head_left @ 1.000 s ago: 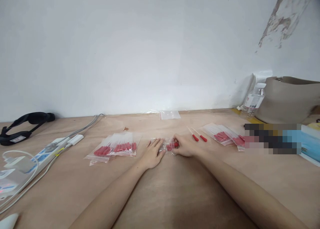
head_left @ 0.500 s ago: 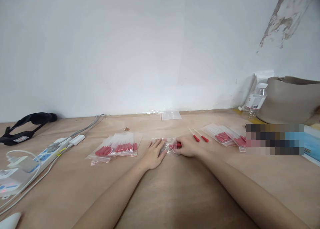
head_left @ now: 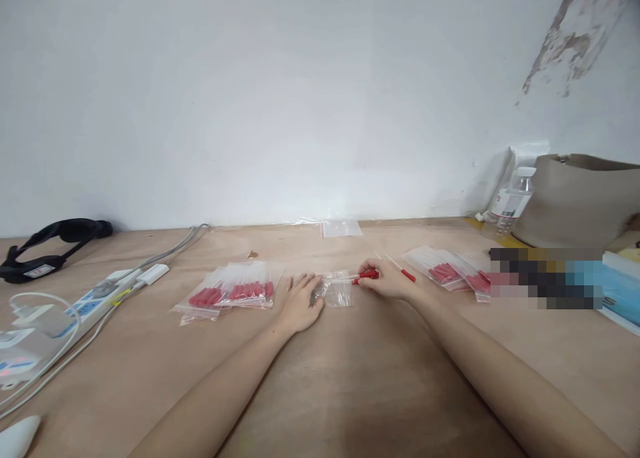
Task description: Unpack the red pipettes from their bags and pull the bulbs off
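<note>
Nearest you, at the bottom of the frame, both your forearms run up over the bare wooden table toward its middle. At the lower left corner a white rounded object just shows.

At centre frame your left hand lies palm down, fingers loosely spread, its fingertips pressing the left edge of a small clear zip bag flat on the table. Just right of it your right hand pinches the red handle of a thin pick between thumb and fingers; its pale shaft points left at the bag's upper right edge, touching or just inside the mouth, which one cannot be told. One loose red-handled pick lies just behind that hand.

Left of centre sits a pile of filled bags with red handles inside, and right of centre a second pile. At the left edge a white power strip with grey cables runs diagonally.

Farther back, an empty clear bag lies by the wall. At the far left rests a black headband; at the far right, a water bottle stands beside a tan bag.
</note>
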Demonstrator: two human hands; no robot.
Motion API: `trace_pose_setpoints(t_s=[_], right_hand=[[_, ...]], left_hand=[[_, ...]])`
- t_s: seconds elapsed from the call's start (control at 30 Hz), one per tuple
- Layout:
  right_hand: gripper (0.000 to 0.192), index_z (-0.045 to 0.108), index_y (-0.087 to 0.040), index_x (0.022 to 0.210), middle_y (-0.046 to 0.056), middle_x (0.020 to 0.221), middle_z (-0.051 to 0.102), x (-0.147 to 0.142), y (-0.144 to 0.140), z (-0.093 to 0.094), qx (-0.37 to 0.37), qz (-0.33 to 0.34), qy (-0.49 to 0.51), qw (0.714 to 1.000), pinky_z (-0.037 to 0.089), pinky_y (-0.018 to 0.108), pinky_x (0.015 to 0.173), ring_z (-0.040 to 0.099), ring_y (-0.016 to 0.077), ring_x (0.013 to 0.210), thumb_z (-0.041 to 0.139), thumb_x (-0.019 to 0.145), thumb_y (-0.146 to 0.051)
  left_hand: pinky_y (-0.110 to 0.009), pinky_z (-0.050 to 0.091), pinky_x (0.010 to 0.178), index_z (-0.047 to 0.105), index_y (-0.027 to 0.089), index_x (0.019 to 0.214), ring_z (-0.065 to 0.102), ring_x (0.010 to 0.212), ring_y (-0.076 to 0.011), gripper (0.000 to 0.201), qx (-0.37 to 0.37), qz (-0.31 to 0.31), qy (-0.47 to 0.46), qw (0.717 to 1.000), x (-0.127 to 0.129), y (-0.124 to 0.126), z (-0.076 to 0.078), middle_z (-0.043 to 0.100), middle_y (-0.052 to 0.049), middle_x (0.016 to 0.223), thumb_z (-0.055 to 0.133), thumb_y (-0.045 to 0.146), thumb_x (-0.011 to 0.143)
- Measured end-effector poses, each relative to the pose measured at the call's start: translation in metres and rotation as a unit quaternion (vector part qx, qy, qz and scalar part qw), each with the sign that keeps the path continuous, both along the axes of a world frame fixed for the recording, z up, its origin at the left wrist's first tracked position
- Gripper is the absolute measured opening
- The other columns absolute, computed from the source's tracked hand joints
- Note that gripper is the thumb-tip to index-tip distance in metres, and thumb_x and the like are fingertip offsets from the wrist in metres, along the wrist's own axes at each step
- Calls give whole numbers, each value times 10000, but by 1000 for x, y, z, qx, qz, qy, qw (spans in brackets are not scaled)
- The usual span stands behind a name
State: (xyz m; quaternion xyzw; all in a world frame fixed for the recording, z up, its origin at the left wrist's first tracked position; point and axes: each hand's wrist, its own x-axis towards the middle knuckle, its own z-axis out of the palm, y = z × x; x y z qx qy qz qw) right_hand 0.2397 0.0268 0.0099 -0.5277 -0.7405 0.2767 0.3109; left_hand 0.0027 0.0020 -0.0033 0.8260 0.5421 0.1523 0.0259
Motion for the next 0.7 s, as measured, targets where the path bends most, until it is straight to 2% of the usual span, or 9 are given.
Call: trace_pose_setpoints(t_s=[0.1,0.17,0.27,0.33,0.43,0.53,0.6,0.7], right_hand=[[177,573,-182,829,19,820,639,2,1,1,1,-27,26,999,420,230,598,569,122,697,544,695,-294],[214,565,-171,854,40,848,645,4,0,5,-9,-26,73,997,435,235,601,589,132,721,543,715,-332],[269,539,-157,902,64,852,651,11,-2,12,1,-31,133,991,456,245,597,614,143,710,551,732,-365],[271,533,-162,922,61,834,652,19,-3,14,72,-67,120,988,462,255,594,615,142,678,548,744,-366],[219,553,-179,942,57,854,644,30,-5,10,243,-106,29,964,463,275,660,602,149,738,511,786,-327],[200,584,-188,953,71,906,629,35,-10,-2,361,-78,-109,923,439,294,745,574,165,830,439,834,-257],[228,596,-194,969,77,906,626,34,-13,-10,389,-51,-199,898,423,295,754,560,171,838,403,854,-229],[227,608,-200,965,69,853,624,32,-17,-16,386,-30,-293,874,410,278,700,552,172,784,410,857,-222]], left_hand=[[-472,127,1055,446,210,1238,270,1274,-246,453,28,39,17,999,1,-4,4,385,-66,1346,442,282,790],[-454,111,1067,396,180,1276,239,1288,-239,507,66,43,15,997,2,-5,6,352,-79,1365,449,253,776],[-417,90,1083,287,162,1334,198,1306,-203,557,105,9,-4,994,1,-5,5,315,-69,1386,419,238,798],[-406,106,1082,291,186,1333,195,1307,-190,514,87,-33,-9,996,0,-3,1,314,-50,1388,385,271,835],[-432,151,1061,354,224,1302,227,1296,-206,453,25,-62,-5,998,-2,1,-4,341,-49,1374,356,348,866],[-464,167,1042,404,239,1270,248,1286,-228,436,-8,-45,0,999,-2,3,-6,360,-65,1362,346,401,870],[-464,174,1039,411,245,1267,253,1284,-229,437,-13,-40,-1,999,-2,3,-5,362,-66,1360,343,415,870],[-461,181,1037,419,246,1262,262,1280,-228,437,-13,-40,-3,999,-2,2,-3,367,-65,1358,340,422,870]])
